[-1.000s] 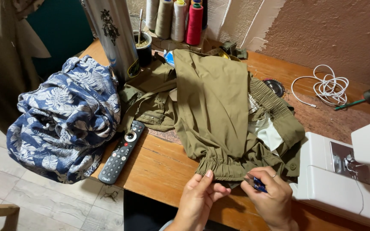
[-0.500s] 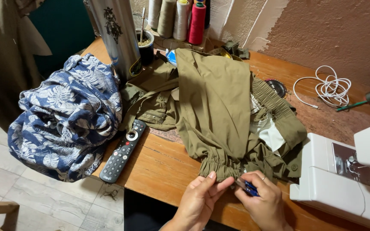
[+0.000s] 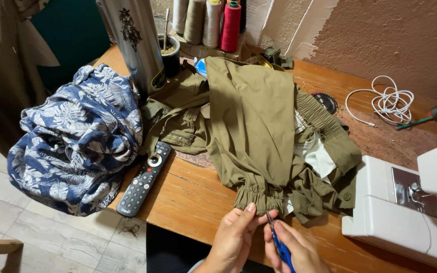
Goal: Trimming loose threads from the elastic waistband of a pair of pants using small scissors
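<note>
Head view: at the table's near edge, our right hand [image 3: 299, 250] is closed around small blue-handled scissors [image 3: 278, 242], their tip touching the gathered cuff [image 3: 259, 198] of olive trousers [image 3: 251, 126]. Our left hand [image 3: 234, 237] pinches that elastic hem between thumb and half-curled fingers [image 3: 249, 210]. We judge the work goes best with the cuff held taut and only the blade tip slipped under a stitch (never the cloth itself). The trousers lie spread across the wooden table [image 3: 188, 197]; a black remote [image 3: 144, 178] rests to their left, a white sewing machine [image 3: 405, 212] to the right. Farther off lie a blue floral garment [image 3: 74, 139], a steel flask [image 3: 135, 40] and thread cones [image 3: 211, 20] by the wall.
</note>
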